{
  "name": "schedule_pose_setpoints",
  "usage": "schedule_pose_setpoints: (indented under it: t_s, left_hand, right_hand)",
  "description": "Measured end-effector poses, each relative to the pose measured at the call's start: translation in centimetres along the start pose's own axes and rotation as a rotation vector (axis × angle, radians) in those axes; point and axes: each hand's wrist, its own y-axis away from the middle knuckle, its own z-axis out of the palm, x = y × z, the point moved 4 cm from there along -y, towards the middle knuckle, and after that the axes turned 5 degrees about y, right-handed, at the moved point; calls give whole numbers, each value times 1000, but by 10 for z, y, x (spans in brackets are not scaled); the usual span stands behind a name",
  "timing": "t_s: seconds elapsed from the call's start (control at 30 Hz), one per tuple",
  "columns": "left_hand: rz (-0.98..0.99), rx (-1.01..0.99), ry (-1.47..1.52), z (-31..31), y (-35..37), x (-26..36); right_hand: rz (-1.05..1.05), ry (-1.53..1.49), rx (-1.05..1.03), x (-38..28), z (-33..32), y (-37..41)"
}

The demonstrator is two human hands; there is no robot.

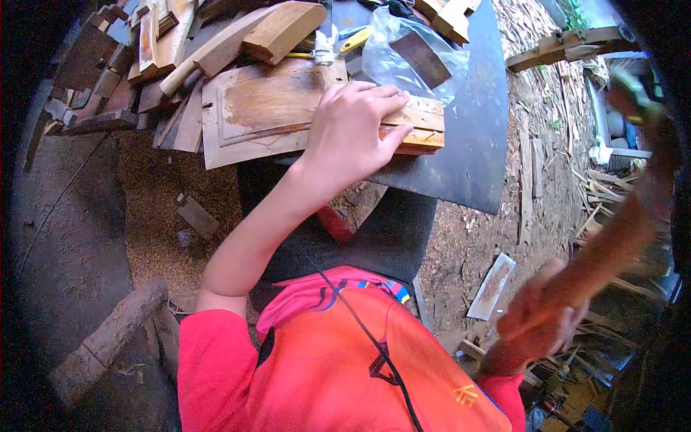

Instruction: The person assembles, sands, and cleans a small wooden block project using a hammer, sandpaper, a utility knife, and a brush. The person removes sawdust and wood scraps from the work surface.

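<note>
My left hand (354, 129) is wrapped over a small wooden block (425, 119), fingers on its top and thumb along the near side. The block lies at the edge of a dark work surface, its right end showing. Under and beside that hand is a flat wooden panel (266, 97) with a raised, brown-stained middle. Out to the right, my right hand (543, 309) grips the long wooden handle of a hammer (604, 245), raised well away from the block. Motion blurs the hammer, and its head at the upper right is hard to make out.
Offcuts (93, 65) and shaped wood pieces (284, 29) pile up at the upper left. A clear plastic bag (385, 54) and a yellow-handled tool (356, 38) lie on the dark work surface (475, 144). Wood strips (529, 173) and shavings cover the ground; a log (108, 345) lies lower left.
</note>
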Motion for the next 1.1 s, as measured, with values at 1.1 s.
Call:
schedule_pose_setpoints:
  t_s: [1.1]
  left_hand:
    - [-4, 8, 0, 2, 1, -2]
  right_hand:
    - [284, -462, -348, -42, 63, -18]
